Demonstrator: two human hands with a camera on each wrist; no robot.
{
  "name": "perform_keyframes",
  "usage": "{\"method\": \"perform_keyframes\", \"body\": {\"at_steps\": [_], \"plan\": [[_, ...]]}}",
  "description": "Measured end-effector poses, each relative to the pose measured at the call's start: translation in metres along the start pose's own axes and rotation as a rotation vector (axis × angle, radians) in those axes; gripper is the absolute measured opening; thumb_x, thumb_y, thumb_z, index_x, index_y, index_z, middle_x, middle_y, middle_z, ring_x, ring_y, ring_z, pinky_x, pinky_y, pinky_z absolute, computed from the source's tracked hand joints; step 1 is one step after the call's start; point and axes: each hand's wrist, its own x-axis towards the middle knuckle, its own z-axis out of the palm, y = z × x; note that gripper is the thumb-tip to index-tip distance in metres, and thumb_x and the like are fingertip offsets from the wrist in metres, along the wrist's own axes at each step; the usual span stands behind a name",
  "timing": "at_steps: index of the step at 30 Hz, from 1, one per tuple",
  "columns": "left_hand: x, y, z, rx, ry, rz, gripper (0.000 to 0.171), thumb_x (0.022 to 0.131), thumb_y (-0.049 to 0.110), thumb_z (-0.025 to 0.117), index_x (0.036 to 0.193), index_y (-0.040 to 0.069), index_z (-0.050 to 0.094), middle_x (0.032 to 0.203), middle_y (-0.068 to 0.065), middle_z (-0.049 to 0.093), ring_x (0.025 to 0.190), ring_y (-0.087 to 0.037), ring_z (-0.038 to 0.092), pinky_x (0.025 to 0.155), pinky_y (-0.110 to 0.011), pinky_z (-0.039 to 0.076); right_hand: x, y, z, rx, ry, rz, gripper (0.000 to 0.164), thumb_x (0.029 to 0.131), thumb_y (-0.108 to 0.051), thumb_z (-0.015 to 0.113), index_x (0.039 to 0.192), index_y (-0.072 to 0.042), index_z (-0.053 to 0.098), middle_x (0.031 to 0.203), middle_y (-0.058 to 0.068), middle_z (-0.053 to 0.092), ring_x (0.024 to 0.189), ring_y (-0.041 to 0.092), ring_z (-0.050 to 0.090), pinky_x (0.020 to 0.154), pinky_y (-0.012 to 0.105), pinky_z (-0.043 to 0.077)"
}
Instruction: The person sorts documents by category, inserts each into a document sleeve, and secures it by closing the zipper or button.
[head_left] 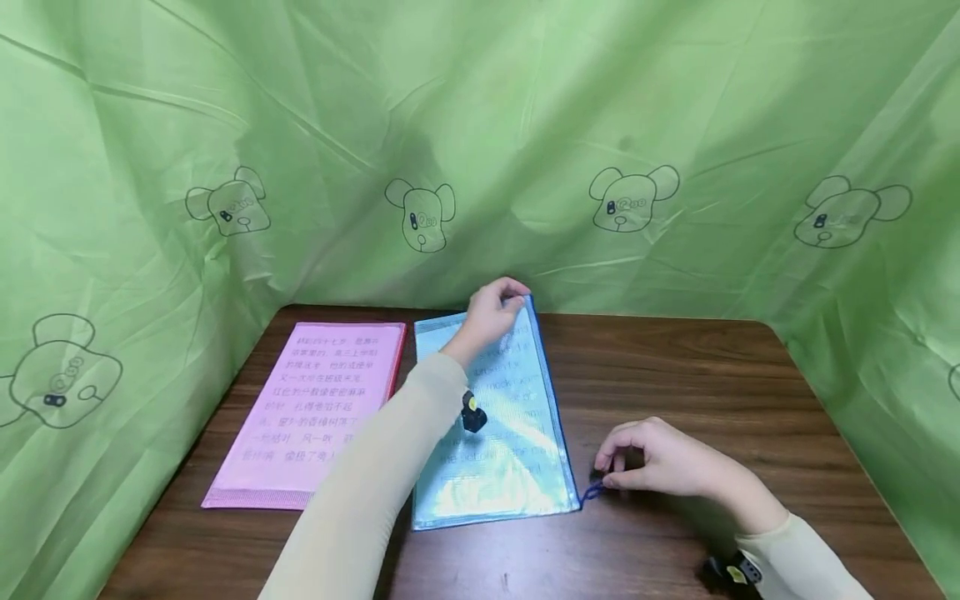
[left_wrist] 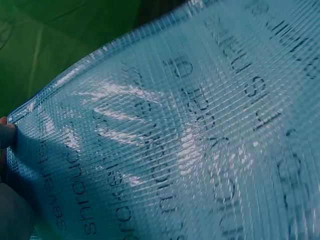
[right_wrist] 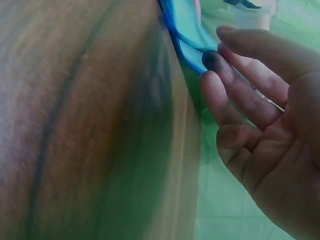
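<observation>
A blue mesh document pouch (head_left: pixel 510 417) with printed text lies on the table, its far right corner slightly raised. My left hand (head_left: pixel 495 312) pinches that corner; in the left wrist view, fingertips (left_wrist: pixel 7 137) show at the edge of the ribbed pouch (left_wrist: pixel 165 130). From the near right corner runs a dark blue cord loop (head_left: pixel 592 492). My right hand (head_left: pixel 660 458) holds the loop's end with thumb and fingers bent. Seen from the right wrist, the blue cord (right_wrist: pixel 187 42) reaches the fingertips of the right hand (right_wrist: pixel 265 105).
A pink document pouch (head_left: pixel 315 400) with printed text lies to the left, partly behind my left sleeve. The brown wooden table (head_left: pixel 675 375) is bordered by a green curtain (head_left: pixel 525 125) with bear-head drawings. A whitish container (right_wrist: pixel 252 17) appears in the right wrist view.
</observation>
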Motion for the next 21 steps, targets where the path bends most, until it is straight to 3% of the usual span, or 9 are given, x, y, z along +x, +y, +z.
{"method": "perform_keyframes", "body": {"at_steps": [3,5,12,16,19,21], "plan": [[0.0,-0.002,0.014,0.097,-0.074,0.036,0.016,0.112,0.016,0.062,0.123,0.015,0.074,0.117,0.003,0.075,0.11,-0.019,0.067,0.117,-0.046,0.034,-0.003,-0.003,-0.004,-0.012,0.015,0.022,0.015,0.096,-0.013,0.085,0.108,-0.019,0.078,0.098,-0.007,0.076,0.083,0.003,0.068,0.065,0.027,0.058],[0.0,-0.005,0.02,0.145,-0.1,0.046,0.017,0.113,0.017,0.06,0.124,0.017,0.073,0.118,0.005,0.075,0.113,-0.02,0.065,0.116,-0.05,0.029,-0.005,-0.004,-0.006,-0.023,0.027,0.024,0.016,0.096,-0.013,0.085,0.109,-0.019,0.078,0.099,-0.006,0.076,0.084,0.003,0.068,0.065,0.027,0.058],[-0.001,-0.003,0.023,0.188,-0.098,0.09,0.022,0.113,0.021,0.062,0.133,0.016,0.069,0.131,0.004,0.072,0.131,-0.021,0.056,0.116,-0.048,0.027,-0.025,-0.003,-0.017,-0.122,0.108,0.056,0.025,0.095,-0.015,0.087,0.117,-0.017,0.076,0.104,-0.006,0.077,0.09,0.01,0.071,0.064,0.027,0.056],[-0.015,0.003,0.001,0.282,-0.119,0.156,0.027,0.112,0.022,0.061,0.138,0.015,0.066,0.138,0.001,0.069,0.134,-0.021,0.057,0.116,-0.048,0.028,-0.04,-0.003,-0.027,-0.274,0.2,0.09,0.04,0.091,-0.016,0.09,0.128,-0.017,0.073,0.12,-0.006,0.076,0.098,0.01,0.07,0.068,0.026,0.056],[-0.033,0.006,-0.028,0.408,-0.179,0.226,0.029,0.112,0.024,0.06,0.139,0.013,0.065,0.141,-0.001,0.068,0.136,-0.022,0.057,0.118,-0.048,0.031,-0.055,-0.004,-0.037,-0.425,0.243,0.128,0.055,0.09,-0.022,0.092,0.139,-0.021,0.069,0.138,-0.005,0.07,0.116,0.015,0.068,0.089,0.017,0.053],[-0.05,0.004,-0.052,0.489,-0.219,0.286,0.034,0.111,0.026,0.061,0.141,0.011,0.063,0.146,-0.005,0.067,0.14,-0.024,0.056,0.12,-0.05,0.031,-0.066,-0.004,-0.043,-0.511,0.249,0.152,0.067,0.089,-0.028,0.093,0.149,-0.022,0.064,0.15,-0.002,0.063,0.133,0.019,0.061,0.108,0.012,0.04]]}}
